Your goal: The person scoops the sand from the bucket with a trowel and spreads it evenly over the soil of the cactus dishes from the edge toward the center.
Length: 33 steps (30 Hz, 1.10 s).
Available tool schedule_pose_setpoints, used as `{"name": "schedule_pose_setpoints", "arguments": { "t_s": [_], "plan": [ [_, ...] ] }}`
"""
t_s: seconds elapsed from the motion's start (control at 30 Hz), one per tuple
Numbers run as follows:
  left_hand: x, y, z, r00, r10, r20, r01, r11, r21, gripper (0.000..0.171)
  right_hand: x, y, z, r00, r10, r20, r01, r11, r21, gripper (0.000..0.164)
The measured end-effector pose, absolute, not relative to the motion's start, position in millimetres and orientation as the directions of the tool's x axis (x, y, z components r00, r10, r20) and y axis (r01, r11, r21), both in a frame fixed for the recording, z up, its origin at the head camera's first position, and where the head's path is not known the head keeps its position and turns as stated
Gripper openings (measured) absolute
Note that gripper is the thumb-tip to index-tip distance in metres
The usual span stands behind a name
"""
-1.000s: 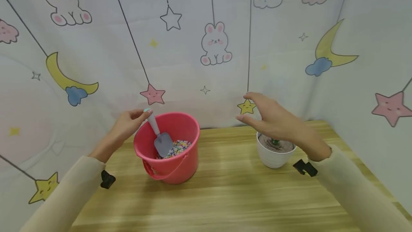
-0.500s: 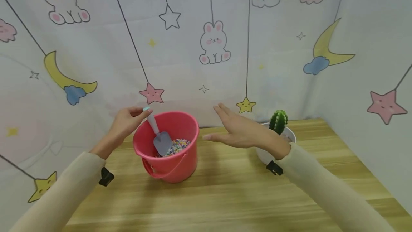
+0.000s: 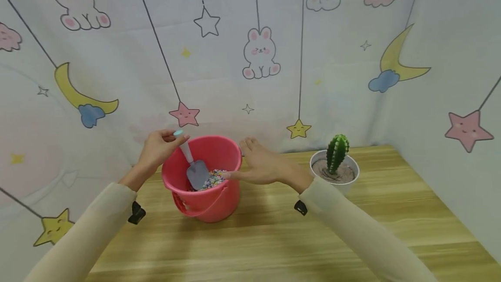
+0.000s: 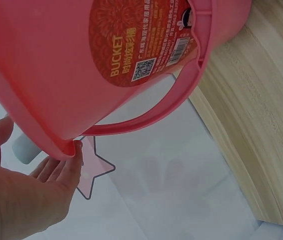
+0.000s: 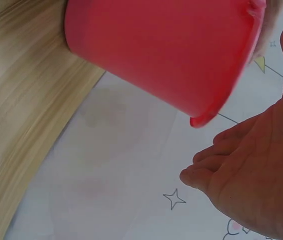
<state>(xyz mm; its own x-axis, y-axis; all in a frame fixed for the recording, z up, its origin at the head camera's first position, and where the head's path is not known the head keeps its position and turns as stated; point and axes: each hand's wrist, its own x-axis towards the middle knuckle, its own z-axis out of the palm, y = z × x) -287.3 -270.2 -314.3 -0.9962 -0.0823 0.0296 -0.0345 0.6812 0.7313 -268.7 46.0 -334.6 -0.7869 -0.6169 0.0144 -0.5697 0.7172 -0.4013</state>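
Note:
A pink bucket [image 3: 219, 203] stands upright on the table, part-filled with small multicoloured beads [image 3: 214, 179]. Inside it leans a scoop [image 3: 198, 173] with a grey blade and white handle. My left hand [image 3: 156, 148] is at the bucket's back left, the handle's blue-tipped end between thumb and fingers. The left wrist view shows straight fingers [image 4: 64, 172] at the rim, and space between palm and handle. My right hand [image 3: 266, 164] is at the bucket's right side, thumb over the rim in the head view. Its extended fingers [image 5: 221, 150] lie outside, a gap from the rim in the right wrist view.
A potted cactus [image 3: 337, 153] in a white pot stands to the right of my right hand. The wooden table [image 3: 250, 251] ends at a white cloth [image 3: 219, 77] printed with bunnies, stars and moons. The bucket's carrying handle [image 4: 151, 117] hangs down its side.
My right hand has moved left from in front of the potted cactus to the bucket, uncovering the cactus. The left hand, bucket and scoop have hardly moved.

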Motion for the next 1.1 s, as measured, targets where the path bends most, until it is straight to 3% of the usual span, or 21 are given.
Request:
{"name": "schedule_pose_setpoints", "arguments": {
  "t_s": [0.27, 0.57, 0.73, 1.1],
  "plan": [
    [-291, -272, -318, -0.991, -0.134, 0.015, -0.083, 0.692, 0.717, 0.092, -271, 31, -343, -0.776, -0.631, 0.012, -0.596, 0.727, -0.341, 0.118],
    [-291, -268, -321, -0.989, -0.147, 0.034, -0.076, 0.682, 0.728, 0.079, -266, 23, -350, -0.806, -0.591, -0.035, -0.553, 0.774, -0.309, 0.126],
    [-292, -268, -320, -0.988, -0.138, 0.066, -0.05, 0.697, 0.715, 0.064, -265, 22, -351, -0.813, -0.582, -0.03, -0.547, 0.78, -0.304, 0.127],
    [-289, -266, -314, -0.987, -0.09, 0.136, 0.012, 0.79, 0.614, 0.05, -263, 23, -351, -0.808, -0.588, -0.032, -0.548, 0.771, -0.323, 0.127]
  ]
}}
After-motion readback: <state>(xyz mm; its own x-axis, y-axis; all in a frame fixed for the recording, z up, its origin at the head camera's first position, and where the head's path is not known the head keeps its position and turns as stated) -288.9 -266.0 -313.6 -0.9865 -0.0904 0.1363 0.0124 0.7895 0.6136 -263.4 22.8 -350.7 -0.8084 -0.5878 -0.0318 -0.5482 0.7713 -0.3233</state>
